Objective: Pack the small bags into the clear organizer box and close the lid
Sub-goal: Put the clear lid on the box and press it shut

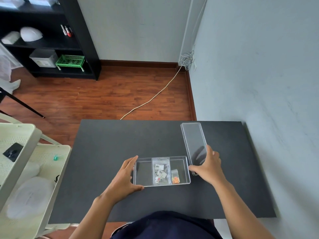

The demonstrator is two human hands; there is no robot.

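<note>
The clear organizer box (143,171) lies open on the black table (107,147), divided into compartments. A flat bag with barcode labels (160,171) fills the middle compartment. A smaller bag with orange bits (175,177) lies in the right compartment; the left compartment is bare. My left hand (124,178) cups the box's left end, thumb at the front corner and fingers at the back corner. The clear lid (192,140) lies lengthwise to the right of the box. My right hand (208,167) grips the lid's near end, fingers visible through the plastic.
A cream perforated cart (25,166) stands against the table's left edge, holding white lidded tubs. A grey wall (259,83) runs along the table's right side. A cable (151,99) crosses the wooden floor beyond the table. A black shelf (51,40) stands at far left.
</note>
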